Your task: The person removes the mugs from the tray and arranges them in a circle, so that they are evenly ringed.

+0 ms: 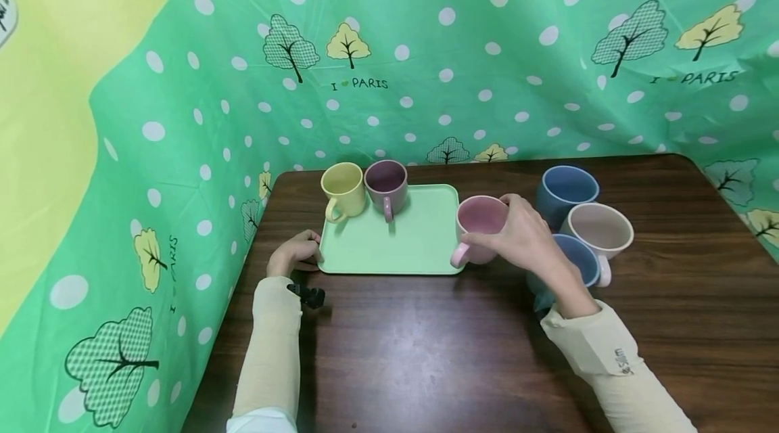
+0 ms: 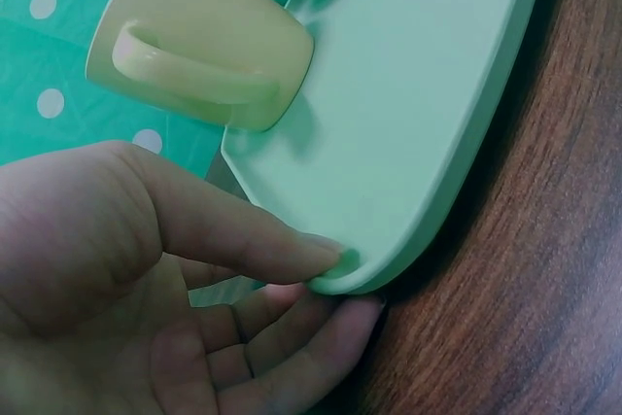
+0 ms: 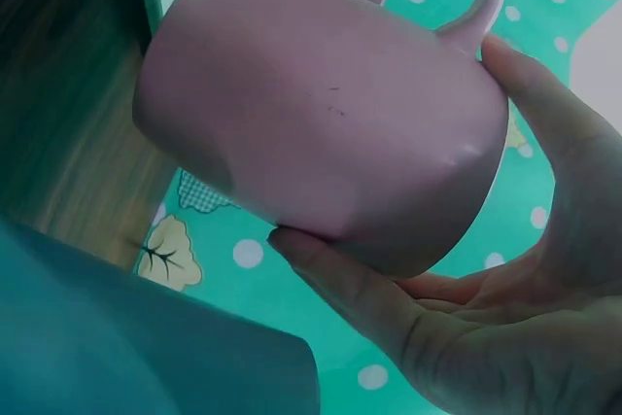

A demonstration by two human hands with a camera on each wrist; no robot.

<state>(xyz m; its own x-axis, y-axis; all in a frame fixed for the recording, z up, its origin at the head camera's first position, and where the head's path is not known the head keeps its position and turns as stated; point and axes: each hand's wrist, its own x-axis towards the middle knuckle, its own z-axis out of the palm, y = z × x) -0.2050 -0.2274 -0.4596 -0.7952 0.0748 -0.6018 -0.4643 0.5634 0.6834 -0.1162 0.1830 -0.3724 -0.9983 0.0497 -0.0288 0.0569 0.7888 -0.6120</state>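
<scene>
Mug (image 1: pixel 479 218), pink, upright at the right end of the tray and overlapping its edge in the head view; whether its base touches anything cannot be told. The right hand (image 1: pixel 525 235) has its grip clamped on this mug, thumb beside the handle and fingers across the far side of the rim. The handle points toward the near left.

The tray (image 1: pixel 420 238), pale green with rounded corners, lies flat on the tabletop (image 1: pixel 402 345), which is dark and wood-grained. The left hand (image 1: pixel 298 252) pinches the near left corner, thumb over the rim, fingers against the outer edge and below.

At the far left of the tray stand the yellow mug (image 1: pixel 349 201) and, just beside it, the purple mug (image 1: pixel 398 201), both upright. Right of the right hand, three more form a close cluster: the rear blue mug (image 1: pixel 554 208), the white mug (image 1: pixel 602 230) and the near blue mug (image 1: pixel 578 258), partly hidden by the wrist.

Behind hangs a cloth (image 1: pixel 426 108), green with white dots and trees, yellow above.
</scene>
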